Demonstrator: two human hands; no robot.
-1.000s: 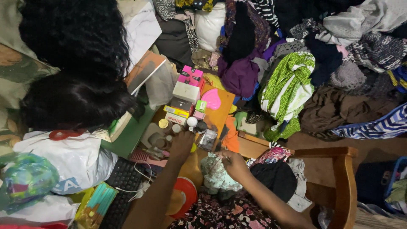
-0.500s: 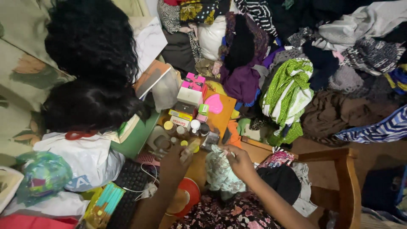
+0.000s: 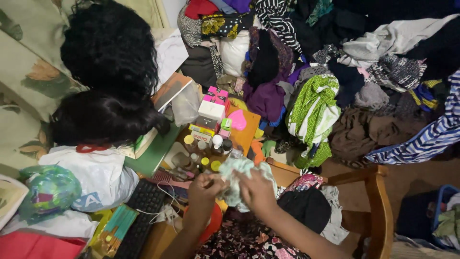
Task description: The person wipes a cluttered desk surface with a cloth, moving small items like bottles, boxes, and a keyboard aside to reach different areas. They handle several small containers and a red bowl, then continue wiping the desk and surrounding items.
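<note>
My left hand (image 3: 205, 188) and my right hand (image 3: 256, 191) are close together over a crumpled pale mint cloth (image 3: 237, 170), both gripping it. The cloth bunches up between and above the fingers. Just beyond the hands stand several small bottles and jars (image 3: 207, 145) with yellow and white caps, and behind them pink and white boxes (image 3: 213, 105). A pink heart-shaped item (image 3: 237, 120) lies on an orange surface (image 3: 249, 134). Below my left hand a red round object (image 3: 215, 221) shows partly under the arm.
Two black wigs (image 3: 108, 52) lie at the left. A white plastic bag (image 3: 103, 175), a black keyboard (image 3: 141, 211) and a green book (image 3: 155, 153) sit nearby. A large pile of clothes (image 3: 335, 72) fills the back and right. A wooden chair (image 3: 378, 206) stands at the right.
Both hands have come together and lifted the pale cloth, which earlier lay lower beside my right hand. My left hand has left the small bottles. The view has shifted down.
</note>
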